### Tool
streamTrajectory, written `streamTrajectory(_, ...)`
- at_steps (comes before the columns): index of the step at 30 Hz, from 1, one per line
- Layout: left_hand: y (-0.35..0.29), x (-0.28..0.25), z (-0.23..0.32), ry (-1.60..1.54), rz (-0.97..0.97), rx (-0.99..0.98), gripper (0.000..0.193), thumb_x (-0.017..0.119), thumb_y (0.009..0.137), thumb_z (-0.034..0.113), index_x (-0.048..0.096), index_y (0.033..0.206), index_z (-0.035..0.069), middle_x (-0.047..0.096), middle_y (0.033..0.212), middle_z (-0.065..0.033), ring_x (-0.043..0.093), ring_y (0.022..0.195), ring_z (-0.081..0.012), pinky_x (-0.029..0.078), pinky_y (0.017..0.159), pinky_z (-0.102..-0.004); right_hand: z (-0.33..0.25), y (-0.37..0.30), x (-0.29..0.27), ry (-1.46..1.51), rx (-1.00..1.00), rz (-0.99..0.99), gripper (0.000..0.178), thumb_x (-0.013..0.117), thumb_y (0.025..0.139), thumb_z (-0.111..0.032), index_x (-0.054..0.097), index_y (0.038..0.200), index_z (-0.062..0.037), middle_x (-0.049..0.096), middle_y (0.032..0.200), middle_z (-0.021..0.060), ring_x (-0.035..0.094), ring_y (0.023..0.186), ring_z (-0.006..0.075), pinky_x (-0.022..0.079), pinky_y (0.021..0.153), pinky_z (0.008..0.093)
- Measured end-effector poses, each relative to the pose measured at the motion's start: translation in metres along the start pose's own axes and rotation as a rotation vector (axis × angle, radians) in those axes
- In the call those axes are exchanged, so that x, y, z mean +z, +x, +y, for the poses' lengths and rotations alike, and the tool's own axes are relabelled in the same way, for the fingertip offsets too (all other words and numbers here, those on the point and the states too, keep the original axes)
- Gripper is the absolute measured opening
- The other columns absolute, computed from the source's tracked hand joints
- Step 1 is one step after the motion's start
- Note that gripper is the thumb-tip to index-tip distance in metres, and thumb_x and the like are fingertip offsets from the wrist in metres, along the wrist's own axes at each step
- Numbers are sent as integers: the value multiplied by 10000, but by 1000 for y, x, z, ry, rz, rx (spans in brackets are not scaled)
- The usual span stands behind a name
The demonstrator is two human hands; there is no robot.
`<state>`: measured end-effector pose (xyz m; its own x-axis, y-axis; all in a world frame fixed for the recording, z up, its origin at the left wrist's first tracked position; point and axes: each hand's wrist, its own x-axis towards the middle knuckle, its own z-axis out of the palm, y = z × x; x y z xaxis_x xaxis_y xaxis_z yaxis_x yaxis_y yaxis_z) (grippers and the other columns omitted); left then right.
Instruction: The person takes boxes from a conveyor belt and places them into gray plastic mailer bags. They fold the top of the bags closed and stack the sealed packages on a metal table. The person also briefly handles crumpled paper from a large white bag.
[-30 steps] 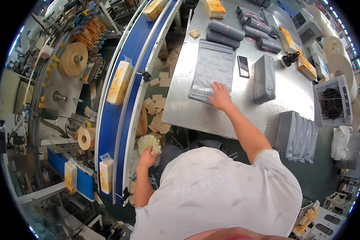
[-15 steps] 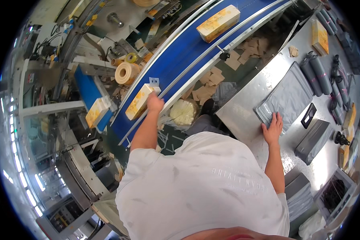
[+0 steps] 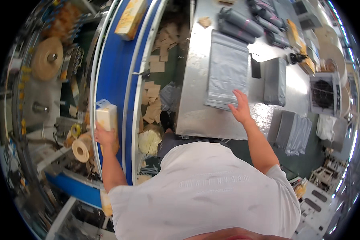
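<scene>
On the blue conveyor belt (image 3: 117,68) at my left, a long yellow-and-white box (image 3: 107,110) lies lengthwise. My left hand (image 3: 105,137) is closed over its near part, with the fingers along its left side. A white tab with holes (image 3: 103,103) shows at the box's far end. To the right, my right hand (image 3: 241,110) is open, fingers spread, at the near edge of a stack of flat grey plastic bags (image 3: 229,64) on the metal table. Whether its fingertips touch the bags I cannot tell.
Another patterned box (image 3: 131,18) rides farther up the belt. The metal table (image 3: 193,116) carries rolled grey bags (image 3: 240,24), a black flat object (image 3: 255,67) and a grey wrapped block (image 3: 275,82). Cardboard scraps (image 3: 152,106) litter the floor between belt and table.
My view has turned to the right. My left hand has shifted from the far end of the box to its near part. The right hand still hovers by the bags' near edge, fingers spread.
</scene>
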<state>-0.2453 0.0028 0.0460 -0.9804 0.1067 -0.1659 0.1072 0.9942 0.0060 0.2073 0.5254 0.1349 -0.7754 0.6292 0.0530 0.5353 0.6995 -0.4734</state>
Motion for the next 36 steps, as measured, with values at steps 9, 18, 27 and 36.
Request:
streamTrajectory(9,-55,-190,265,-1321,-199,669,1064,865,791,58,276,1678,64,611,1449,-152,620,1280,-258,512,1098,-395,-35,-28,-20,571,111,47,629,784,920,-181,536,1485,-62,604,1449,185,589,1332,368,477,1122,433)
streamTrajectory(18,-246,11,450,-1095,-618,807,771,799,944,154,412,1594,9,613,1422,-162,621,1266,-236,510,1075,-380,12,-71,-15,639,402,45,718,769,927,-193,460,1561,-58,636,1410,193,624,1292,340,512,1068,401)
streamTrajectory(27,-231,-8,499,-1232,-634,623,792,756,921,25,363,1609,27,674,1152,-87,667,976,-170,570,870,-334,98,-22,-18,42,-65,56,366,718,922,-195,724,1273,-89,598,1491,73,461,1438,374,409,1154,532)
streamTrajectory(36,-249,-65,522,-266,-331,1370,564,866,790,379,741,1295,158,475,1527,-209,454,1339,-429,434,1150,-499,83,1,-55,77,5,-89,749,681,873,-147,461,1589,-132,391,1678,10,310,1526,402,242,1246,566)
